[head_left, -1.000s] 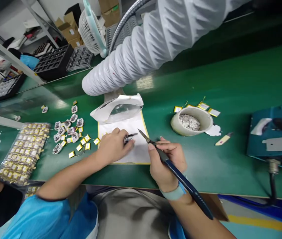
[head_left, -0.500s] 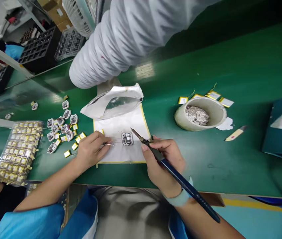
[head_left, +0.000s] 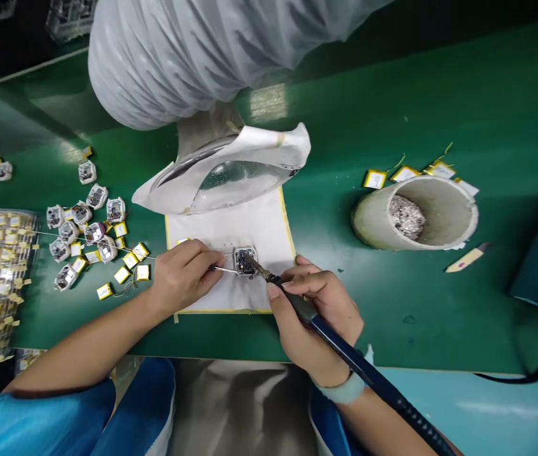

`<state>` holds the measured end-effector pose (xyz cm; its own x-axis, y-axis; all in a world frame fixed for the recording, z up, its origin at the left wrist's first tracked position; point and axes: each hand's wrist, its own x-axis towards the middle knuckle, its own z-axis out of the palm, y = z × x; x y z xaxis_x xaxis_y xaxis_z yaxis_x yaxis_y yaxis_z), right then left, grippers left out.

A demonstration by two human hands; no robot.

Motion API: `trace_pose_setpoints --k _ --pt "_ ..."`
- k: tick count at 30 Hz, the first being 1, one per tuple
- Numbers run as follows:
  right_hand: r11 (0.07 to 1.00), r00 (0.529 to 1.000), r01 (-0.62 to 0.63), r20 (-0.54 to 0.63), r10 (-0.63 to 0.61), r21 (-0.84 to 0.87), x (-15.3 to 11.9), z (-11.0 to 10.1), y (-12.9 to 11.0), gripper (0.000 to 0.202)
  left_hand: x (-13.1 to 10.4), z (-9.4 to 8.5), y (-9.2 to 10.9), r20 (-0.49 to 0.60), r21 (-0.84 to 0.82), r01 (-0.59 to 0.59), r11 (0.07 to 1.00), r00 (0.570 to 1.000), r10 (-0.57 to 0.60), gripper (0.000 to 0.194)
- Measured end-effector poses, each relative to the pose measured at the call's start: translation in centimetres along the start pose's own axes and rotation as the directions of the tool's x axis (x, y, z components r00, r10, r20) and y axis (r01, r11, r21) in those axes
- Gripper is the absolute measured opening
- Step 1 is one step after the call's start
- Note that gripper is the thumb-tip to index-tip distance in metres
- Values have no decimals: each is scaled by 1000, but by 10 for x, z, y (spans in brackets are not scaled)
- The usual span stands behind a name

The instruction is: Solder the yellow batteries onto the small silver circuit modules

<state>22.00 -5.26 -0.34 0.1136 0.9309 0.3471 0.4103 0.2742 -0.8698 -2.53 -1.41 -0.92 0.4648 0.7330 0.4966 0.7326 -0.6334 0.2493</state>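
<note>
Fingers: your left hand (head_left: 180, 273) pinches a thin solder wire (head_left: 225, 270); your right hand (head_left: 313, 316) wraps a pen grip round the soldering iron (head_left: 345, 351).
Work piece: one small circuit module (head_left: 244, 260) lies on the white mat (head_left: 249, 228) at frame centre, iron tip and wire both touching it.
Count: about ten loose modules (head_left: 83, 218) and several yellow cells (head_left: 128, 261) lie at left; one cup (head_left: 416, 212) of solder scraps stands at right.
Change: half a second ago your iron tip hovered just right of the module; now it rests on it.
Around: the white duct (head_left: 192, 50) and a lens (head_left: 230, 174) overhang the mat's upper edge.
</note>
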Motion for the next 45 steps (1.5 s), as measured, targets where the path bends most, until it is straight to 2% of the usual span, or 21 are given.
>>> trace_pose_setpoints --k 8,14,22,29,35,37,40,42,45 --pt "1000 1000 14 23 -13 -21 1 0 -1 22 3 2 2 -3 24 4 1000 1000 -4 3" --pt "1000 1000 13 -1 -13 0 1 1 -1 23 1 1 2 -9 44 -29 999 1000 30 6" --pt "999 999 30 44 -29 -15 2 2 -1 23 3 2 5 -7 87 -36 996 999 36 6" --pt "999 999 27 42 -26 -22 2 2 -3 23 -2 3 5 -1 85 -7 996 1000 7 7" --pt "998 998 15 -60 -12 61 -5 0 6 20 -2 0 -1 -25 59 49 997 999 -47 5" --pt "994 995 29 -96 -19 105 -9 -2 12 21 1 -11 -7 -42 68 142 988 989 -139 10" --pt "990 990 24 -138 -5 142 -13 -2 19 22 -1 -45 -16 -59 58 275 960 961 -271 16" --pt "990 989 -18 -142 39 143 -13 -1 20 25 -9 -75 -20 44 14 317 948 947 -317 12" --pt "987 988 -83 -119 100 136 -12 1 20 34 -27 -111 -20 315 5 351 936 888 -335 17"
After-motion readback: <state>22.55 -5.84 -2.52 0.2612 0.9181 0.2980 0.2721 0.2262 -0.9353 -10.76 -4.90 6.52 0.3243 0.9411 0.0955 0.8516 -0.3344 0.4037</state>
